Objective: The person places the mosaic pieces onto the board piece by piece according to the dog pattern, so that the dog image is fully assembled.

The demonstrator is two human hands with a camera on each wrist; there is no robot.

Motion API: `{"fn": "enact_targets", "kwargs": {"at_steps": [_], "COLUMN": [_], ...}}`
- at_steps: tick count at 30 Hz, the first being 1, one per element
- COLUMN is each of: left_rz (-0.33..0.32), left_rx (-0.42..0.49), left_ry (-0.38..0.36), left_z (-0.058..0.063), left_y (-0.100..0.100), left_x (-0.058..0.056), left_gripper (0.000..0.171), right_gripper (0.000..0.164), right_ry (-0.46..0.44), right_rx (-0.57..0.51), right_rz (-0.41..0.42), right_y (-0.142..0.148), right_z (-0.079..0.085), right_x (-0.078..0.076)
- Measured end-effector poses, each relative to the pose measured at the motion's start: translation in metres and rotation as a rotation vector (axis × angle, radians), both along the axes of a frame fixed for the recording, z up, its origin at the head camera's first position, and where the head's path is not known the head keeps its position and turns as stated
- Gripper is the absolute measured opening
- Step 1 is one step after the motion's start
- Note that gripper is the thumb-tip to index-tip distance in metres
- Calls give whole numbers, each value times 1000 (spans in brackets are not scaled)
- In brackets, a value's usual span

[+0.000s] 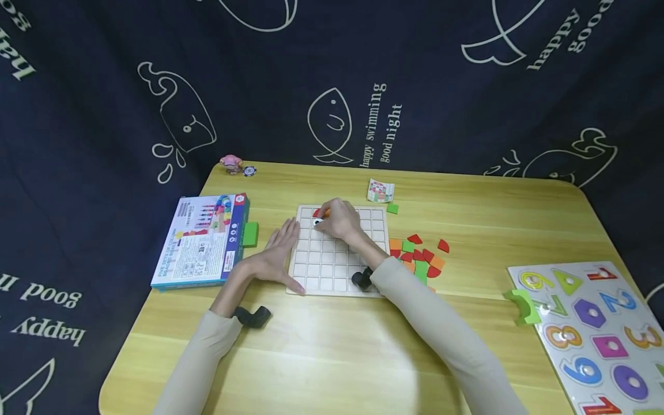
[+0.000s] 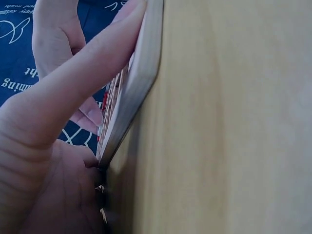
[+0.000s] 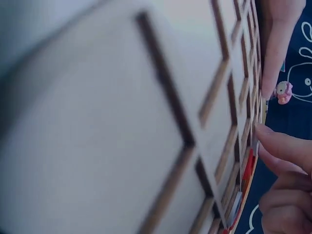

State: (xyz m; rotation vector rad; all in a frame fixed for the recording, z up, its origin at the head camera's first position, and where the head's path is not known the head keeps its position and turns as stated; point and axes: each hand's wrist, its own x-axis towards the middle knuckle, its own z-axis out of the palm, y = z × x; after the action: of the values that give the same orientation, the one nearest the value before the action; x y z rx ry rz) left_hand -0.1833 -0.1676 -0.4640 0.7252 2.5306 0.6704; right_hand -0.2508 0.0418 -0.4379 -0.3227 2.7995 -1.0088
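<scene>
A white grid board (image 1: pixel 319 285) with raised lines lies on the table. My left hand (image 1: pixel 276 253) rests along its left side with fingers spread, the thumb (image 2: pixel 83 78) against the near left corner. Over the far left part of the board my right hand (image 1: pixel 339 220) pinches a small white tile with a black dot (image 1: pixel 317 222) between thumb and fingertips. Beside that tile, a red piece (image 1: pixel 316 212) and an orange piece (image 1: pixel 326 213) sit in the far rows, partly hidden by the fingers. The right wrist view shows red pieces (image 3: pixel 248 165) along the board's edge.
Loose red, green and orange pieces (image 1: pixel 421 270) lie right of the board. A pattern card (image 1: pixel 381 191) and green square (image 1: pixel 392 208) are behind it. Left stand a printed box (image 1: pixel 202 239) and green block (image 1: pixel 251 234); right, a number puzzle (image 1: pixel 591 340) and green arch (image 1: pixel 524 306).
</scene>
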Motion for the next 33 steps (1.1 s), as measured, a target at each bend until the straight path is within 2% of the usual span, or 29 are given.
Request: {"fn": "enact_targets", "kwargs": {"at_steps": [9, 17, 20, 23, 26, 28, 33], "left_rz": [6, 0, 0, -3, -4, -8, 5], "left_rx": [-9, 6, 2, -3, 4, 9, 8], "left_ry": [1, -6, -4, 11, 18, 19, 7], "left_z": [-2, -2, -2, -2, -2, -1, 0], "left_y": [-1, 0, 0, 0, 1, 2, 1], "left_x": [1, 2, 2, 1, -1, -1, 1], "left_gripper": [153, 152, 152, 152, 152, 153, 154], "right_gripper": [19, 17, 17, 19, 21, 22, 27], "right_ry": [-35, -83, -86, -81, -86, -103, -140], "right_rx": [-20, -43, -44, -91, -189, -247, -227], "right_rz": [74, 87, 104, 120, 145, 146, 69], "right_y": [1, 6, 8, 15, 35, 60, 145], "right_z": [-2, -6, -4, 0, 11, 22, 44], "right_x": [-7, -12, -14, -14, -11, -6, 10]}}
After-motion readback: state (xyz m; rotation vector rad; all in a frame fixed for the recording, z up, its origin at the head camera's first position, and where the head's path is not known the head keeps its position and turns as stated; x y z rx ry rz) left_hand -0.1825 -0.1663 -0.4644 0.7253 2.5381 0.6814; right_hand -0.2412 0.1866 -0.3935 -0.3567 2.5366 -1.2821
